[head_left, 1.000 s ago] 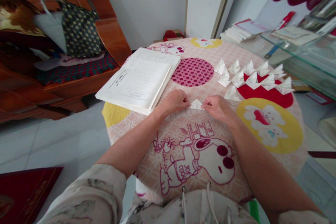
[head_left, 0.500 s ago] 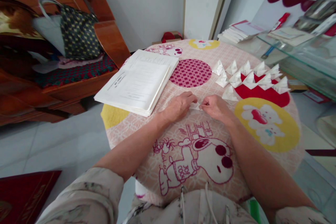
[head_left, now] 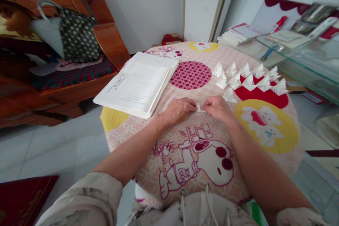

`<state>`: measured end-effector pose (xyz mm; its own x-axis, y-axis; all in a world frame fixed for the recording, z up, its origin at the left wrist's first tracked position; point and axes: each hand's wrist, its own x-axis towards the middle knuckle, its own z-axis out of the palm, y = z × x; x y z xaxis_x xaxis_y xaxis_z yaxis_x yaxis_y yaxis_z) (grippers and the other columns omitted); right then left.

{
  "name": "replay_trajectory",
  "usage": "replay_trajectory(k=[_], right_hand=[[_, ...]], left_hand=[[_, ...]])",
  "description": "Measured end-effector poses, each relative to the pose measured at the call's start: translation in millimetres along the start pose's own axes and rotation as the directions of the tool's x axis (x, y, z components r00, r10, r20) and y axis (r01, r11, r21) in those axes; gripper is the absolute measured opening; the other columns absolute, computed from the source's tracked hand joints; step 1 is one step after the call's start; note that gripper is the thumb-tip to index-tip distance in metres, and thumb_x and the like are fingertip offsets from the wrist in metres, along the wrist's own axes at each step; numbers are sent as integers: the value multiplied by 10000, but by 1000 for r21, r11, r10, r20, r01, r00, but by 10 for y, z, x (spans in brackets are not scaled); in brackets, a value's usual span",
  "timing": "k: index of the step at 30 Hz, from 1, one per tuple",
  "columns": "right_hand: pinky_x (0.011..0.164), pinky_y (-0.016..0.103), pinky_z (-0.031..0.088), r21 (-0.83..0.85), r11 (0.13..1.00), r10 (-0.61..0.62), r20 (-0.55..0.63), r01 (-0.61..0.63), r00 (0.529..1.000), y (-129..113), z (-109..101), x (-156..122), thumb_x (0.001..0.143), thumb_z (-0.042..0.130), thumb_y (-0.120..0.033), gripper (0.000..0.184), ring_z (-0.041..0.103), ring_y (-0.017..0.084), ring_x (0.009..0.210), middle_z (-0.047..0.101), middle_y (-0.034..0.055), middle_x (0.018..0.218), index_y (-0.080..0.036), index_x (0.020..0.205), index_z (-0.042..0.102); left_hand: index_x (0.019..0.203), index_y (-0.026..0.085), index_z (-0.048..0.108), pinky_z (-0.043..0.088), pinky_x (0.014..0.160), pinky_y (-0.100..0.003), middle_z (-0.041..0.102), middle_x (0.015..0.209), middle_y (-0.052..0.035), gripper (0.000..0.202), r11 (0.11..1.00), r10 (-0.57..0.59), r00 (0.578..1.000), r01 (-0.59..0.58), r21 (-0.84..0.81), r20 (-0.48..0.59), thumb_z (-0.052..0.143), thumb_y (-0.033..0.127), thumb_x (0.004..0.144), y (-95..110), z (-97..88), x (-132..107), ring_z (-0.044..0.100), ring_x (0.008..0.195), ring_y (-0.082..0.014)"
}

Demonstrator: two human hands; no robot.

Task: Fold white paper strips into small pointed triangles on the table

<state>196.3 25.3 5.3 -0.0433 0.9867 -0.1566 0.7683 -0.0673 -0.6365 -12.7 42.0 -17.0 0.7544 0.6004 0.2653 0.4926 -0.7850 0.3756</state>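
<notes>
Head view: nearest the lens, the left sleeve [head_left: 82,197] is rolled back, and beyond it a cartoon dog [head_left: 215,167] decorates the round tablecloth [head_left: 203,91]. Past the dog, a small folded paper [head_left: 200,108] lies at the cloth between the left hand [head_left: 182,108] and the right hand [head_left: 216,107]. The right thumb and forefinger look pinched together on its right end; the left fingers cover its other end, but whether they clamp it or merely press I cannot tell. Folding seems the step in hand; the next move would call for lining up the edges and pressing the crease firm. The paper's long axis appears to run sideways, from hand to hand; which way its peak points is hidden by fingers. Farther off, stacked printed sheets [head_left: 135,84] lie to the left, while pointed paper pieces [head_left: 249,82] stand in rows to the right, before a glass shelf [head_left: 296,56].
</notes>
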Motion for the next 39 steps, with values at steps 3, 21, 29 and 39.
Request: replay_trajectory(k=[3, 21, 29, 39], right_hand=[[535, 267, 354, -104, 995, -9, -35, 5, 999, -86, 24, -1, 751, 726, -333, 176, 571, 151, 578, 638, 10, 598, -183, 677, 670], [552, 251, 372, -46, 995, -93, -7, 93, 996, 23, -66, -21, 772, 608, -132, 113, 578, 143, 569, 642, 8, 589, -161, 689, 679], [612, 262, 389, -152, 975, -169, -26, 163, 985, -151, 22, -64, 770, 730, -214, 70, 618, 158, 676, 708, 29, 727, -173, 730, 691], [627, 263, 395, 53, 972, -228, -1, 228, 974, -78, 17, -35, 731, 723, -190, 67, 583, 145, 663, 665, 10, 708, -151, 776, 691]], left_hand=[[1061, 213, 775, 543, 949, -330, 735, 1165, -76, 388, 998, 26, 1000, -26, -49, -5, 489, 35, 869, -15, -25, 3, 684, 1076, -195], [987, 170, 778, 540, 953, -341, 741, 1126, -83, 268, 988, -70, 997, 64, -144, -36, 533, 119, 892, -3, -8, 27, 692, 1032, -192], [1138, 134, 701, 528, 814, -307, 705, 1017, -86, 357, 937, -322, 939, 297, -182, -122, 669, 135, 783, 21, 65, 88, 648, 889, -180], [1126, 136, 705, 414, 650, -262, 652, 780, -1, 381, 877, -388, 922, 370, -306, 1, 687, 145, 746, 50, -24, 124, 553, 696, -131]])
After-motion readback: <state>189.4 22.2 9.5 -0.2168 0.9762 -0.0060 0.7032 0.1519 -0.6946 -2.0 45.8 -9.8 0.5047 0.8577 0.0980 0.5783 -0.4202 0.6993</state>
